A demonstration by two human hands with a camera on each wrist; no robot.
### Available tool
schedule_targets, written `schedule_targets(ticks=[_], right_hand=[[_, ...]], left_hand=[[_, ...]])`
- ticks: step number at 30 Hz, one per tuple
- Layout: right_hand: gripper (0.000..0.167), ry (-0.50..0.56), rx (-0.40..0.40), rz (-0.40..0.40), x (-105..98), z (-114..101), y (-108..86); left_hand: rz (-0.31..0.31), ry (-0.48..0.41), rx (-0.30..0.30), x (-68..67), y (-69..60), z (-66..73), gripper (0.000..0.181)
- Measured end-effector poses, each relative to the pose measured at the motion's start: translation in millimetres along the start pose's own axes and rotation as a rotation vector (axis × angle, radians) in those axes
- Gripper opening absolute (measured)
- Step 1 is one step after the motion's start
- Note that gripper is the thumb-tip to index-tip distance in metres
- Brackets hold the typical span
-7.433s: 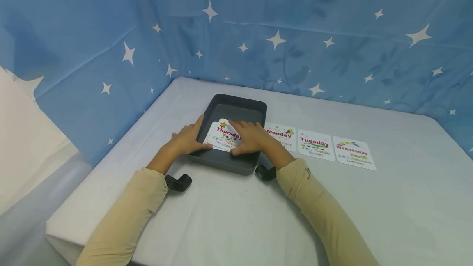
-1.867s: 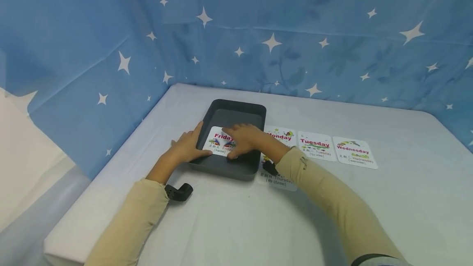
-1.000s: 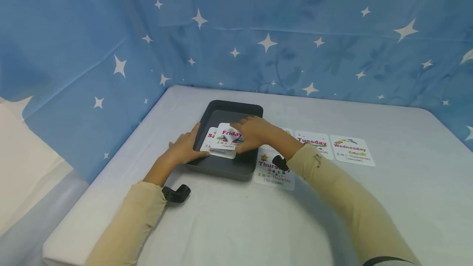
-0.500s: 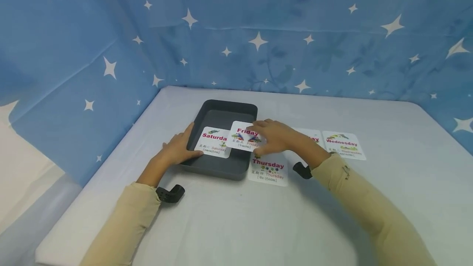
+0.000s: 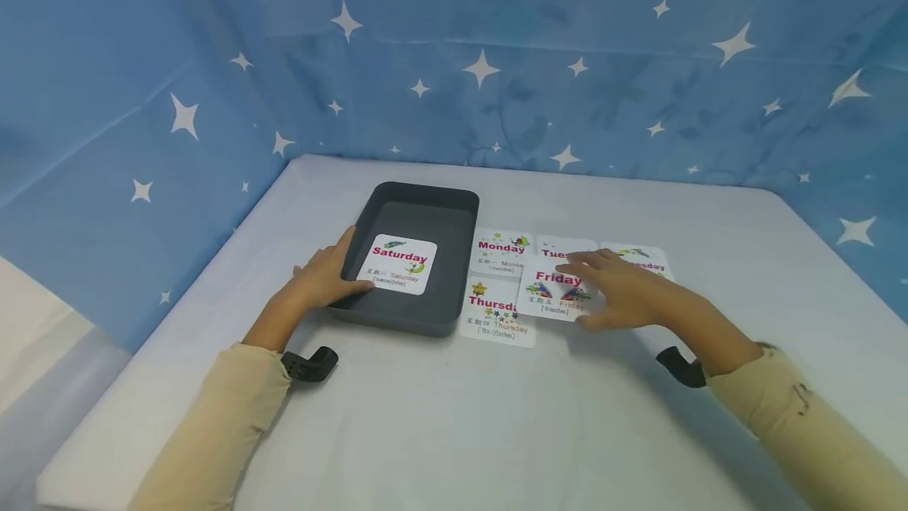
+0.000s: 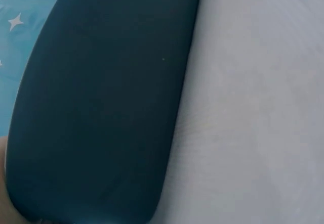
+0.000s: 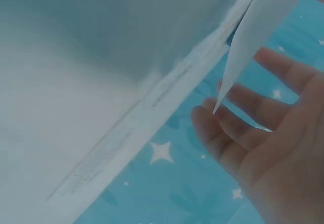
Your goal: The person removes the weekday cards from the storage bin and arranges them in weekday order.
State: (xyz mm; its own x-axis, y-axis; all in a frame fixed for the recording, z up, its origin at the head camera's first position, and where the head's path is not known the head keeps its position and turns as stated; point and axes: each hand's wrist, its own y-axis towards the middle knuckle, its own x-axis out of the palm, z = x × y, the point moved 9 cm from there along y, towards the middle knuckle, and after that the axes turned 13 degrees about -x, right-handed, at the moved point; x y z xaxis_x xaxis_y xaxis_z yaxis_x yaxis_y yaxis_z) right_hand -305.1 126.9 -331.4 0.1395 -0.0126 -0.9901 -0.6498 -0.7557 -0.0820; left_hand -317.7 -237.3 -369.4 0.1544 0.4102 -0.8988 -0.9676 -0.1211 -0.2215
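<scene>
My right hand (image 5: 624, 290) pinches the Friday card (image 5: 556, 289) between thumb and fingers. The card hangs over the right part of the Thursday card (image 5: 493, 320) and the lower part of the Tuesday card (image 5: 563, 246). From the right wrist, the white card (image 7: 266, 21) shows almost edge-on, beside the spread fingers. My left hand (image 5: 322, 278) holds the left side of the dark grey tray (image 5: 426, 215), its thumb over the rim close to the Saturday card (image 5: 399, 264), which lies inside. Only the tray's outer wall (image 6: 101, 102) and a sliver of hand show in the left wrist view.
A Monday card (image 5: 500, 252) lies right of the tray, above Thursday. The Wednesday card (image 5: 641, 261), partly covered by my right hand, ends that row. Beneath everything is a white-clothed table (image 5: 426, 424), with a blue star-patterned curtain (image 5: 454, 54) behind.
Thursday went from the tray to the table below Monday. Friday was then lifted off Saturday and carried right, out of the tray, by my right hand. My left hand stayed at the tray.
</scene>
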Motion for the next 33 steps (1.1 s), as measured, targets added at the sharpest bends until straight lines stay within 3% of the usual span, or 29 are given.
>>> schedule_targets(ticks=[4,8,15,27,33], right_hand=[[0.07,0.004,0.011,-0.022,6.5,-0.9,-19.2],[0.068,0.002,0.001,-0.035,16.1,-1.9,-26.5],[0.073,0.013,-0.004,-0.071,29.1,-1.0,-30.9],[0.069,0.076,-0.042,-0.083,28.0,-2.3,-32.3],[0.07,0.118,-0.02,-0.086,33.2,3.4,-35.2]], left_hand=[[0.007,0.007,-0.004,-2.9,1.5,-5.1,0.1],[0.007,0.014,-0.005,-1.4,1.8,-8.1,0.101],[0.008,0.007,-0.002,0.0,0.2,-7.1,0.101],[0.02,0.028,-0.025,-0.2,-0.9,-3.3,0.1],[0.011,0.038,-0.031,-1.1,-2.9,0.8,0.099]])
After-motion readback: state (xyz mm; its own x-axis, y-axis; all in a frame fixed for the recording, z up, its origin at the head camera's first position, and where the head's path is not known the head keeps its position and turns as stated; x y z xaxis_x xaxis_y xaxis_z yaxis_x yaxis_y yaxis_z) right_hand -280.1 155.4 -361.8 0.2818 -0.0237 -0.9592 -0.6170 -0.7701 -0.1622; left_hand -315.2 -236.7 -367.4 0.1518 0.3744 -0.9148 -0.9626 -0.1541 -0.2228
